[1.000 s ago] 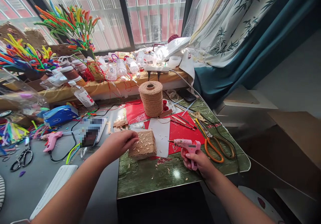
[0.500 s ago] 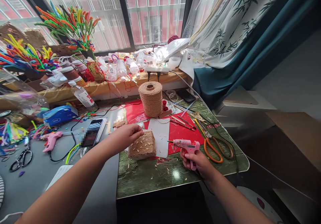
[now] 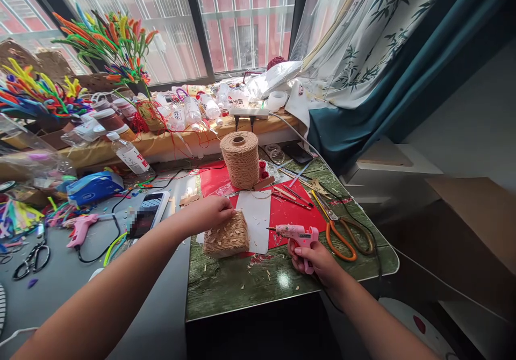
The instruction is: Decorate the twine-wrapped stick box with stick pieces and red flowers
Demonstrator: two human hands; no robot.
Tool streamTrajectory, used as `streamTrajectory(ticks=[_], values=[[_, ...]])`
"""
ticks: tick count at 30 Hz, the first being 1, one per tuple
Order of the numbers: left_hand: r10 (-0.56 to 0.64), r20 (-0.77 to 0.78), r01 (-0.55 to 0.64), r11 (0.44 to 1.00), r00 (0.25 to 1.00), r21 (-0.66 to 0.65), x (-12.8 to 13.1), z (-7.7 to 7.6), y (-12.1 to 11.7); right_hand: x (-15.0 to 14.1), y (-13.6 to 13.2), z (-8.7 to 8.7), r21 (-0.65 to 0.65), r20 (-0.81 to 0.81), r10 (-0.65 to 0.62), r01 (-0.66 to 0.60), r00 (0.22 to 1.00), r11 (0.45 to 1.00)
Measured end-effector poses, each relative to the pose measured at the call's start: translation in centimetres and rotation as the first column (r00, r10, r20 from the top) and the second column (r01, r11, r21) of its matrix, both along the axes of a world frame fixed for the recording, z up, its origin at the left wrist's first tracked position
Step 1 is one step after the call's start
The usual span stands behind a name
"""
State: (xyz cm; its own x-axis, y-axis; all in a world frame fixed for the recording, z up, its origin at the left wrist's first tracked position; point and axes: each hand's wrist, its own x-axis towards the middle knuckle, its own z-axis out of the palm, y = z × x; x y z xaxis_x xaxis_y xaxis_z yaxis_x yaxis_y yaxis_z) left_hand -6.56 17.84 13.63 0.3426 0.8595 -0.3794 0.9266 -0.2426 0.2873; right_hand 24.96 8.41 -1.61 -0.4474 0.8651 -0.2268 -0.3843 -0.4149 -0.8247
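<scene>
1. Reference: twine-wrapped block (image 3: pixel 226 244) at dial centre, on the green tabletop (image 3: pixel 226 295); pale chips (image 3: pixel 220 232) lie over its upper face.
2. Left hand (image 3: pixel 217 212) comes in from 8 o'clock, at the block's far edge. Fingers drawn together, gap narrow; whether a chip is pinched there, cannot tell.
3. Right hand (image 3: pixel 312 258), toward 4 o'clock, is wrapped around the handle of the pink glue gun (image 3: pixel 296 233) — nozzle toward 9 o'clock, apart from the block.
4. Surroundings: white paper (image 3: pixel 260 217) at 2 o'clock, twine spool (image 3: pixel 239 164) near 12 to 1, orange-handled scissors (image 3: pixel 334 242) at 3, beyond the gun.
5. Handling, judged: block likely light and fairly stiff; ridged twine should not be slippery. Chips look thin, brittle. Best hold is low on opposite side walls, off the chips. Gun is hard plastic; hold by handle — tip possibly hot.
</scene>
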Motion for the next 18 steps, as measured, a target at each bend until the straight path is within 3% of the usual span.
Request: streamTrajectory(ticks=[8, 18], values=[[0.013, -0.023, -0.013, 1.000, 1.000, -0.007, 0.25, -0.16, 0.72, -0.11, 0.27, 0.11, -0.006, 0.031, 0.018, -0.017, 0.999, 1.000], [0.049, -0.060, -0.043, 0.995, 0.997, 0.093, 0.90, -0.37, 0.19, 0.08, 0.15, -0.51, 0.013, 0.018, 0.020, -0.021, 1.000, 1.000]])
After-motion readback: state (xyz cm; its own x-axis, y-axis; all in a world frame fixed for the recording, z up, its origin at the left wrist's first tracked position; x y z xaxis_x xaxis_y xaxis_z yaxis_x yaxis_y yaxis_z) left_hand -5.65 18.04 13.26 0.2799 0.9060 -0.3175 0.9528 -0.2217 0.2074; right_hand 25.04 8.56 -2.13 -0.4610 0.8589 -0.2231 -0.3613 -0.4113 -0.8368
